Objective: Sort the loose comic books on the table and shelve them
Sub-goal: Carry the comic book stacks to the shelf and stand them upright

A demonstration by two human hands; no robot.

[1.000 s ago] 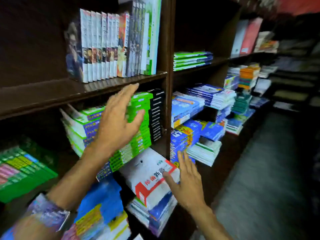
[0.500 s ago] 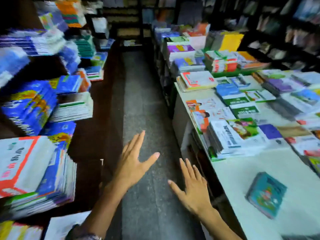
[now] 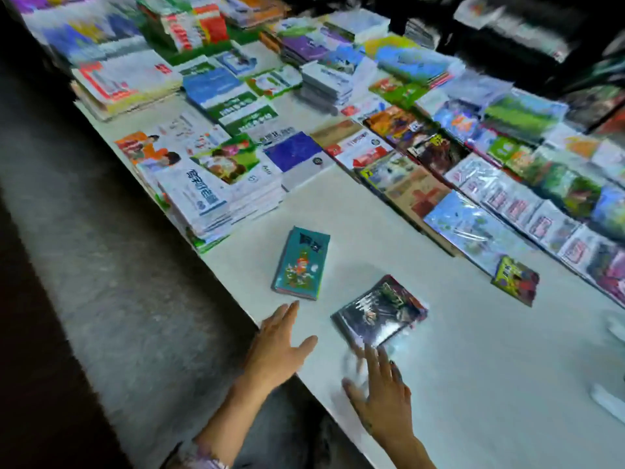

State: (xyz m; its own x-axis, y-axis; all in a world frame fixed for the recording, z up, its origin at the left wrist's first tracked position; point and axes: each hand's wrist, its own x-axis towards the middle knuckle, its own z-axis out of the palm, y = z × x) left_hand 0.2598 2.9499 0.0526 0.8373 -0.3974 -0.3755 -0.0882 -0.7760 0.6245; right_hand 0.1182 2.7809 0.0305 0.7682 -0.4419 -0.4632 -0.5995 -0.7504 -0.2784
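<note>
Three loose comic books lie on the white table [image 3: 473,367]. A teal comic [image 3: 301,264] lies flat near the table's left edge. A dark shiny-wrapped comic [image 3: 380,311] lies to its right. A small green and red comic [image 3: 515,280] lies farther right. My left hand [image 3: 279,346] hovers over the table edge, fingers spread, just below the teal comic. My right hand [image 3: 382,390] is open above the table, its fingertips close to the dark comic's near corner. Neither hand holds anything.
Stacks of books [image 3: 216,198] crowd the far left of the table. Rows of wrapped books [image 3: 507,204] run along its right side. A grey floor aisle [image 3: 101,265] lies to the left. Dark shelving [image 3: 541,35] stands beyond the table.
My view swung from the bookshelf round to the table. Both empty hands moved from the shelf, across the aisle, to just over the table near the loose comics.
</note>
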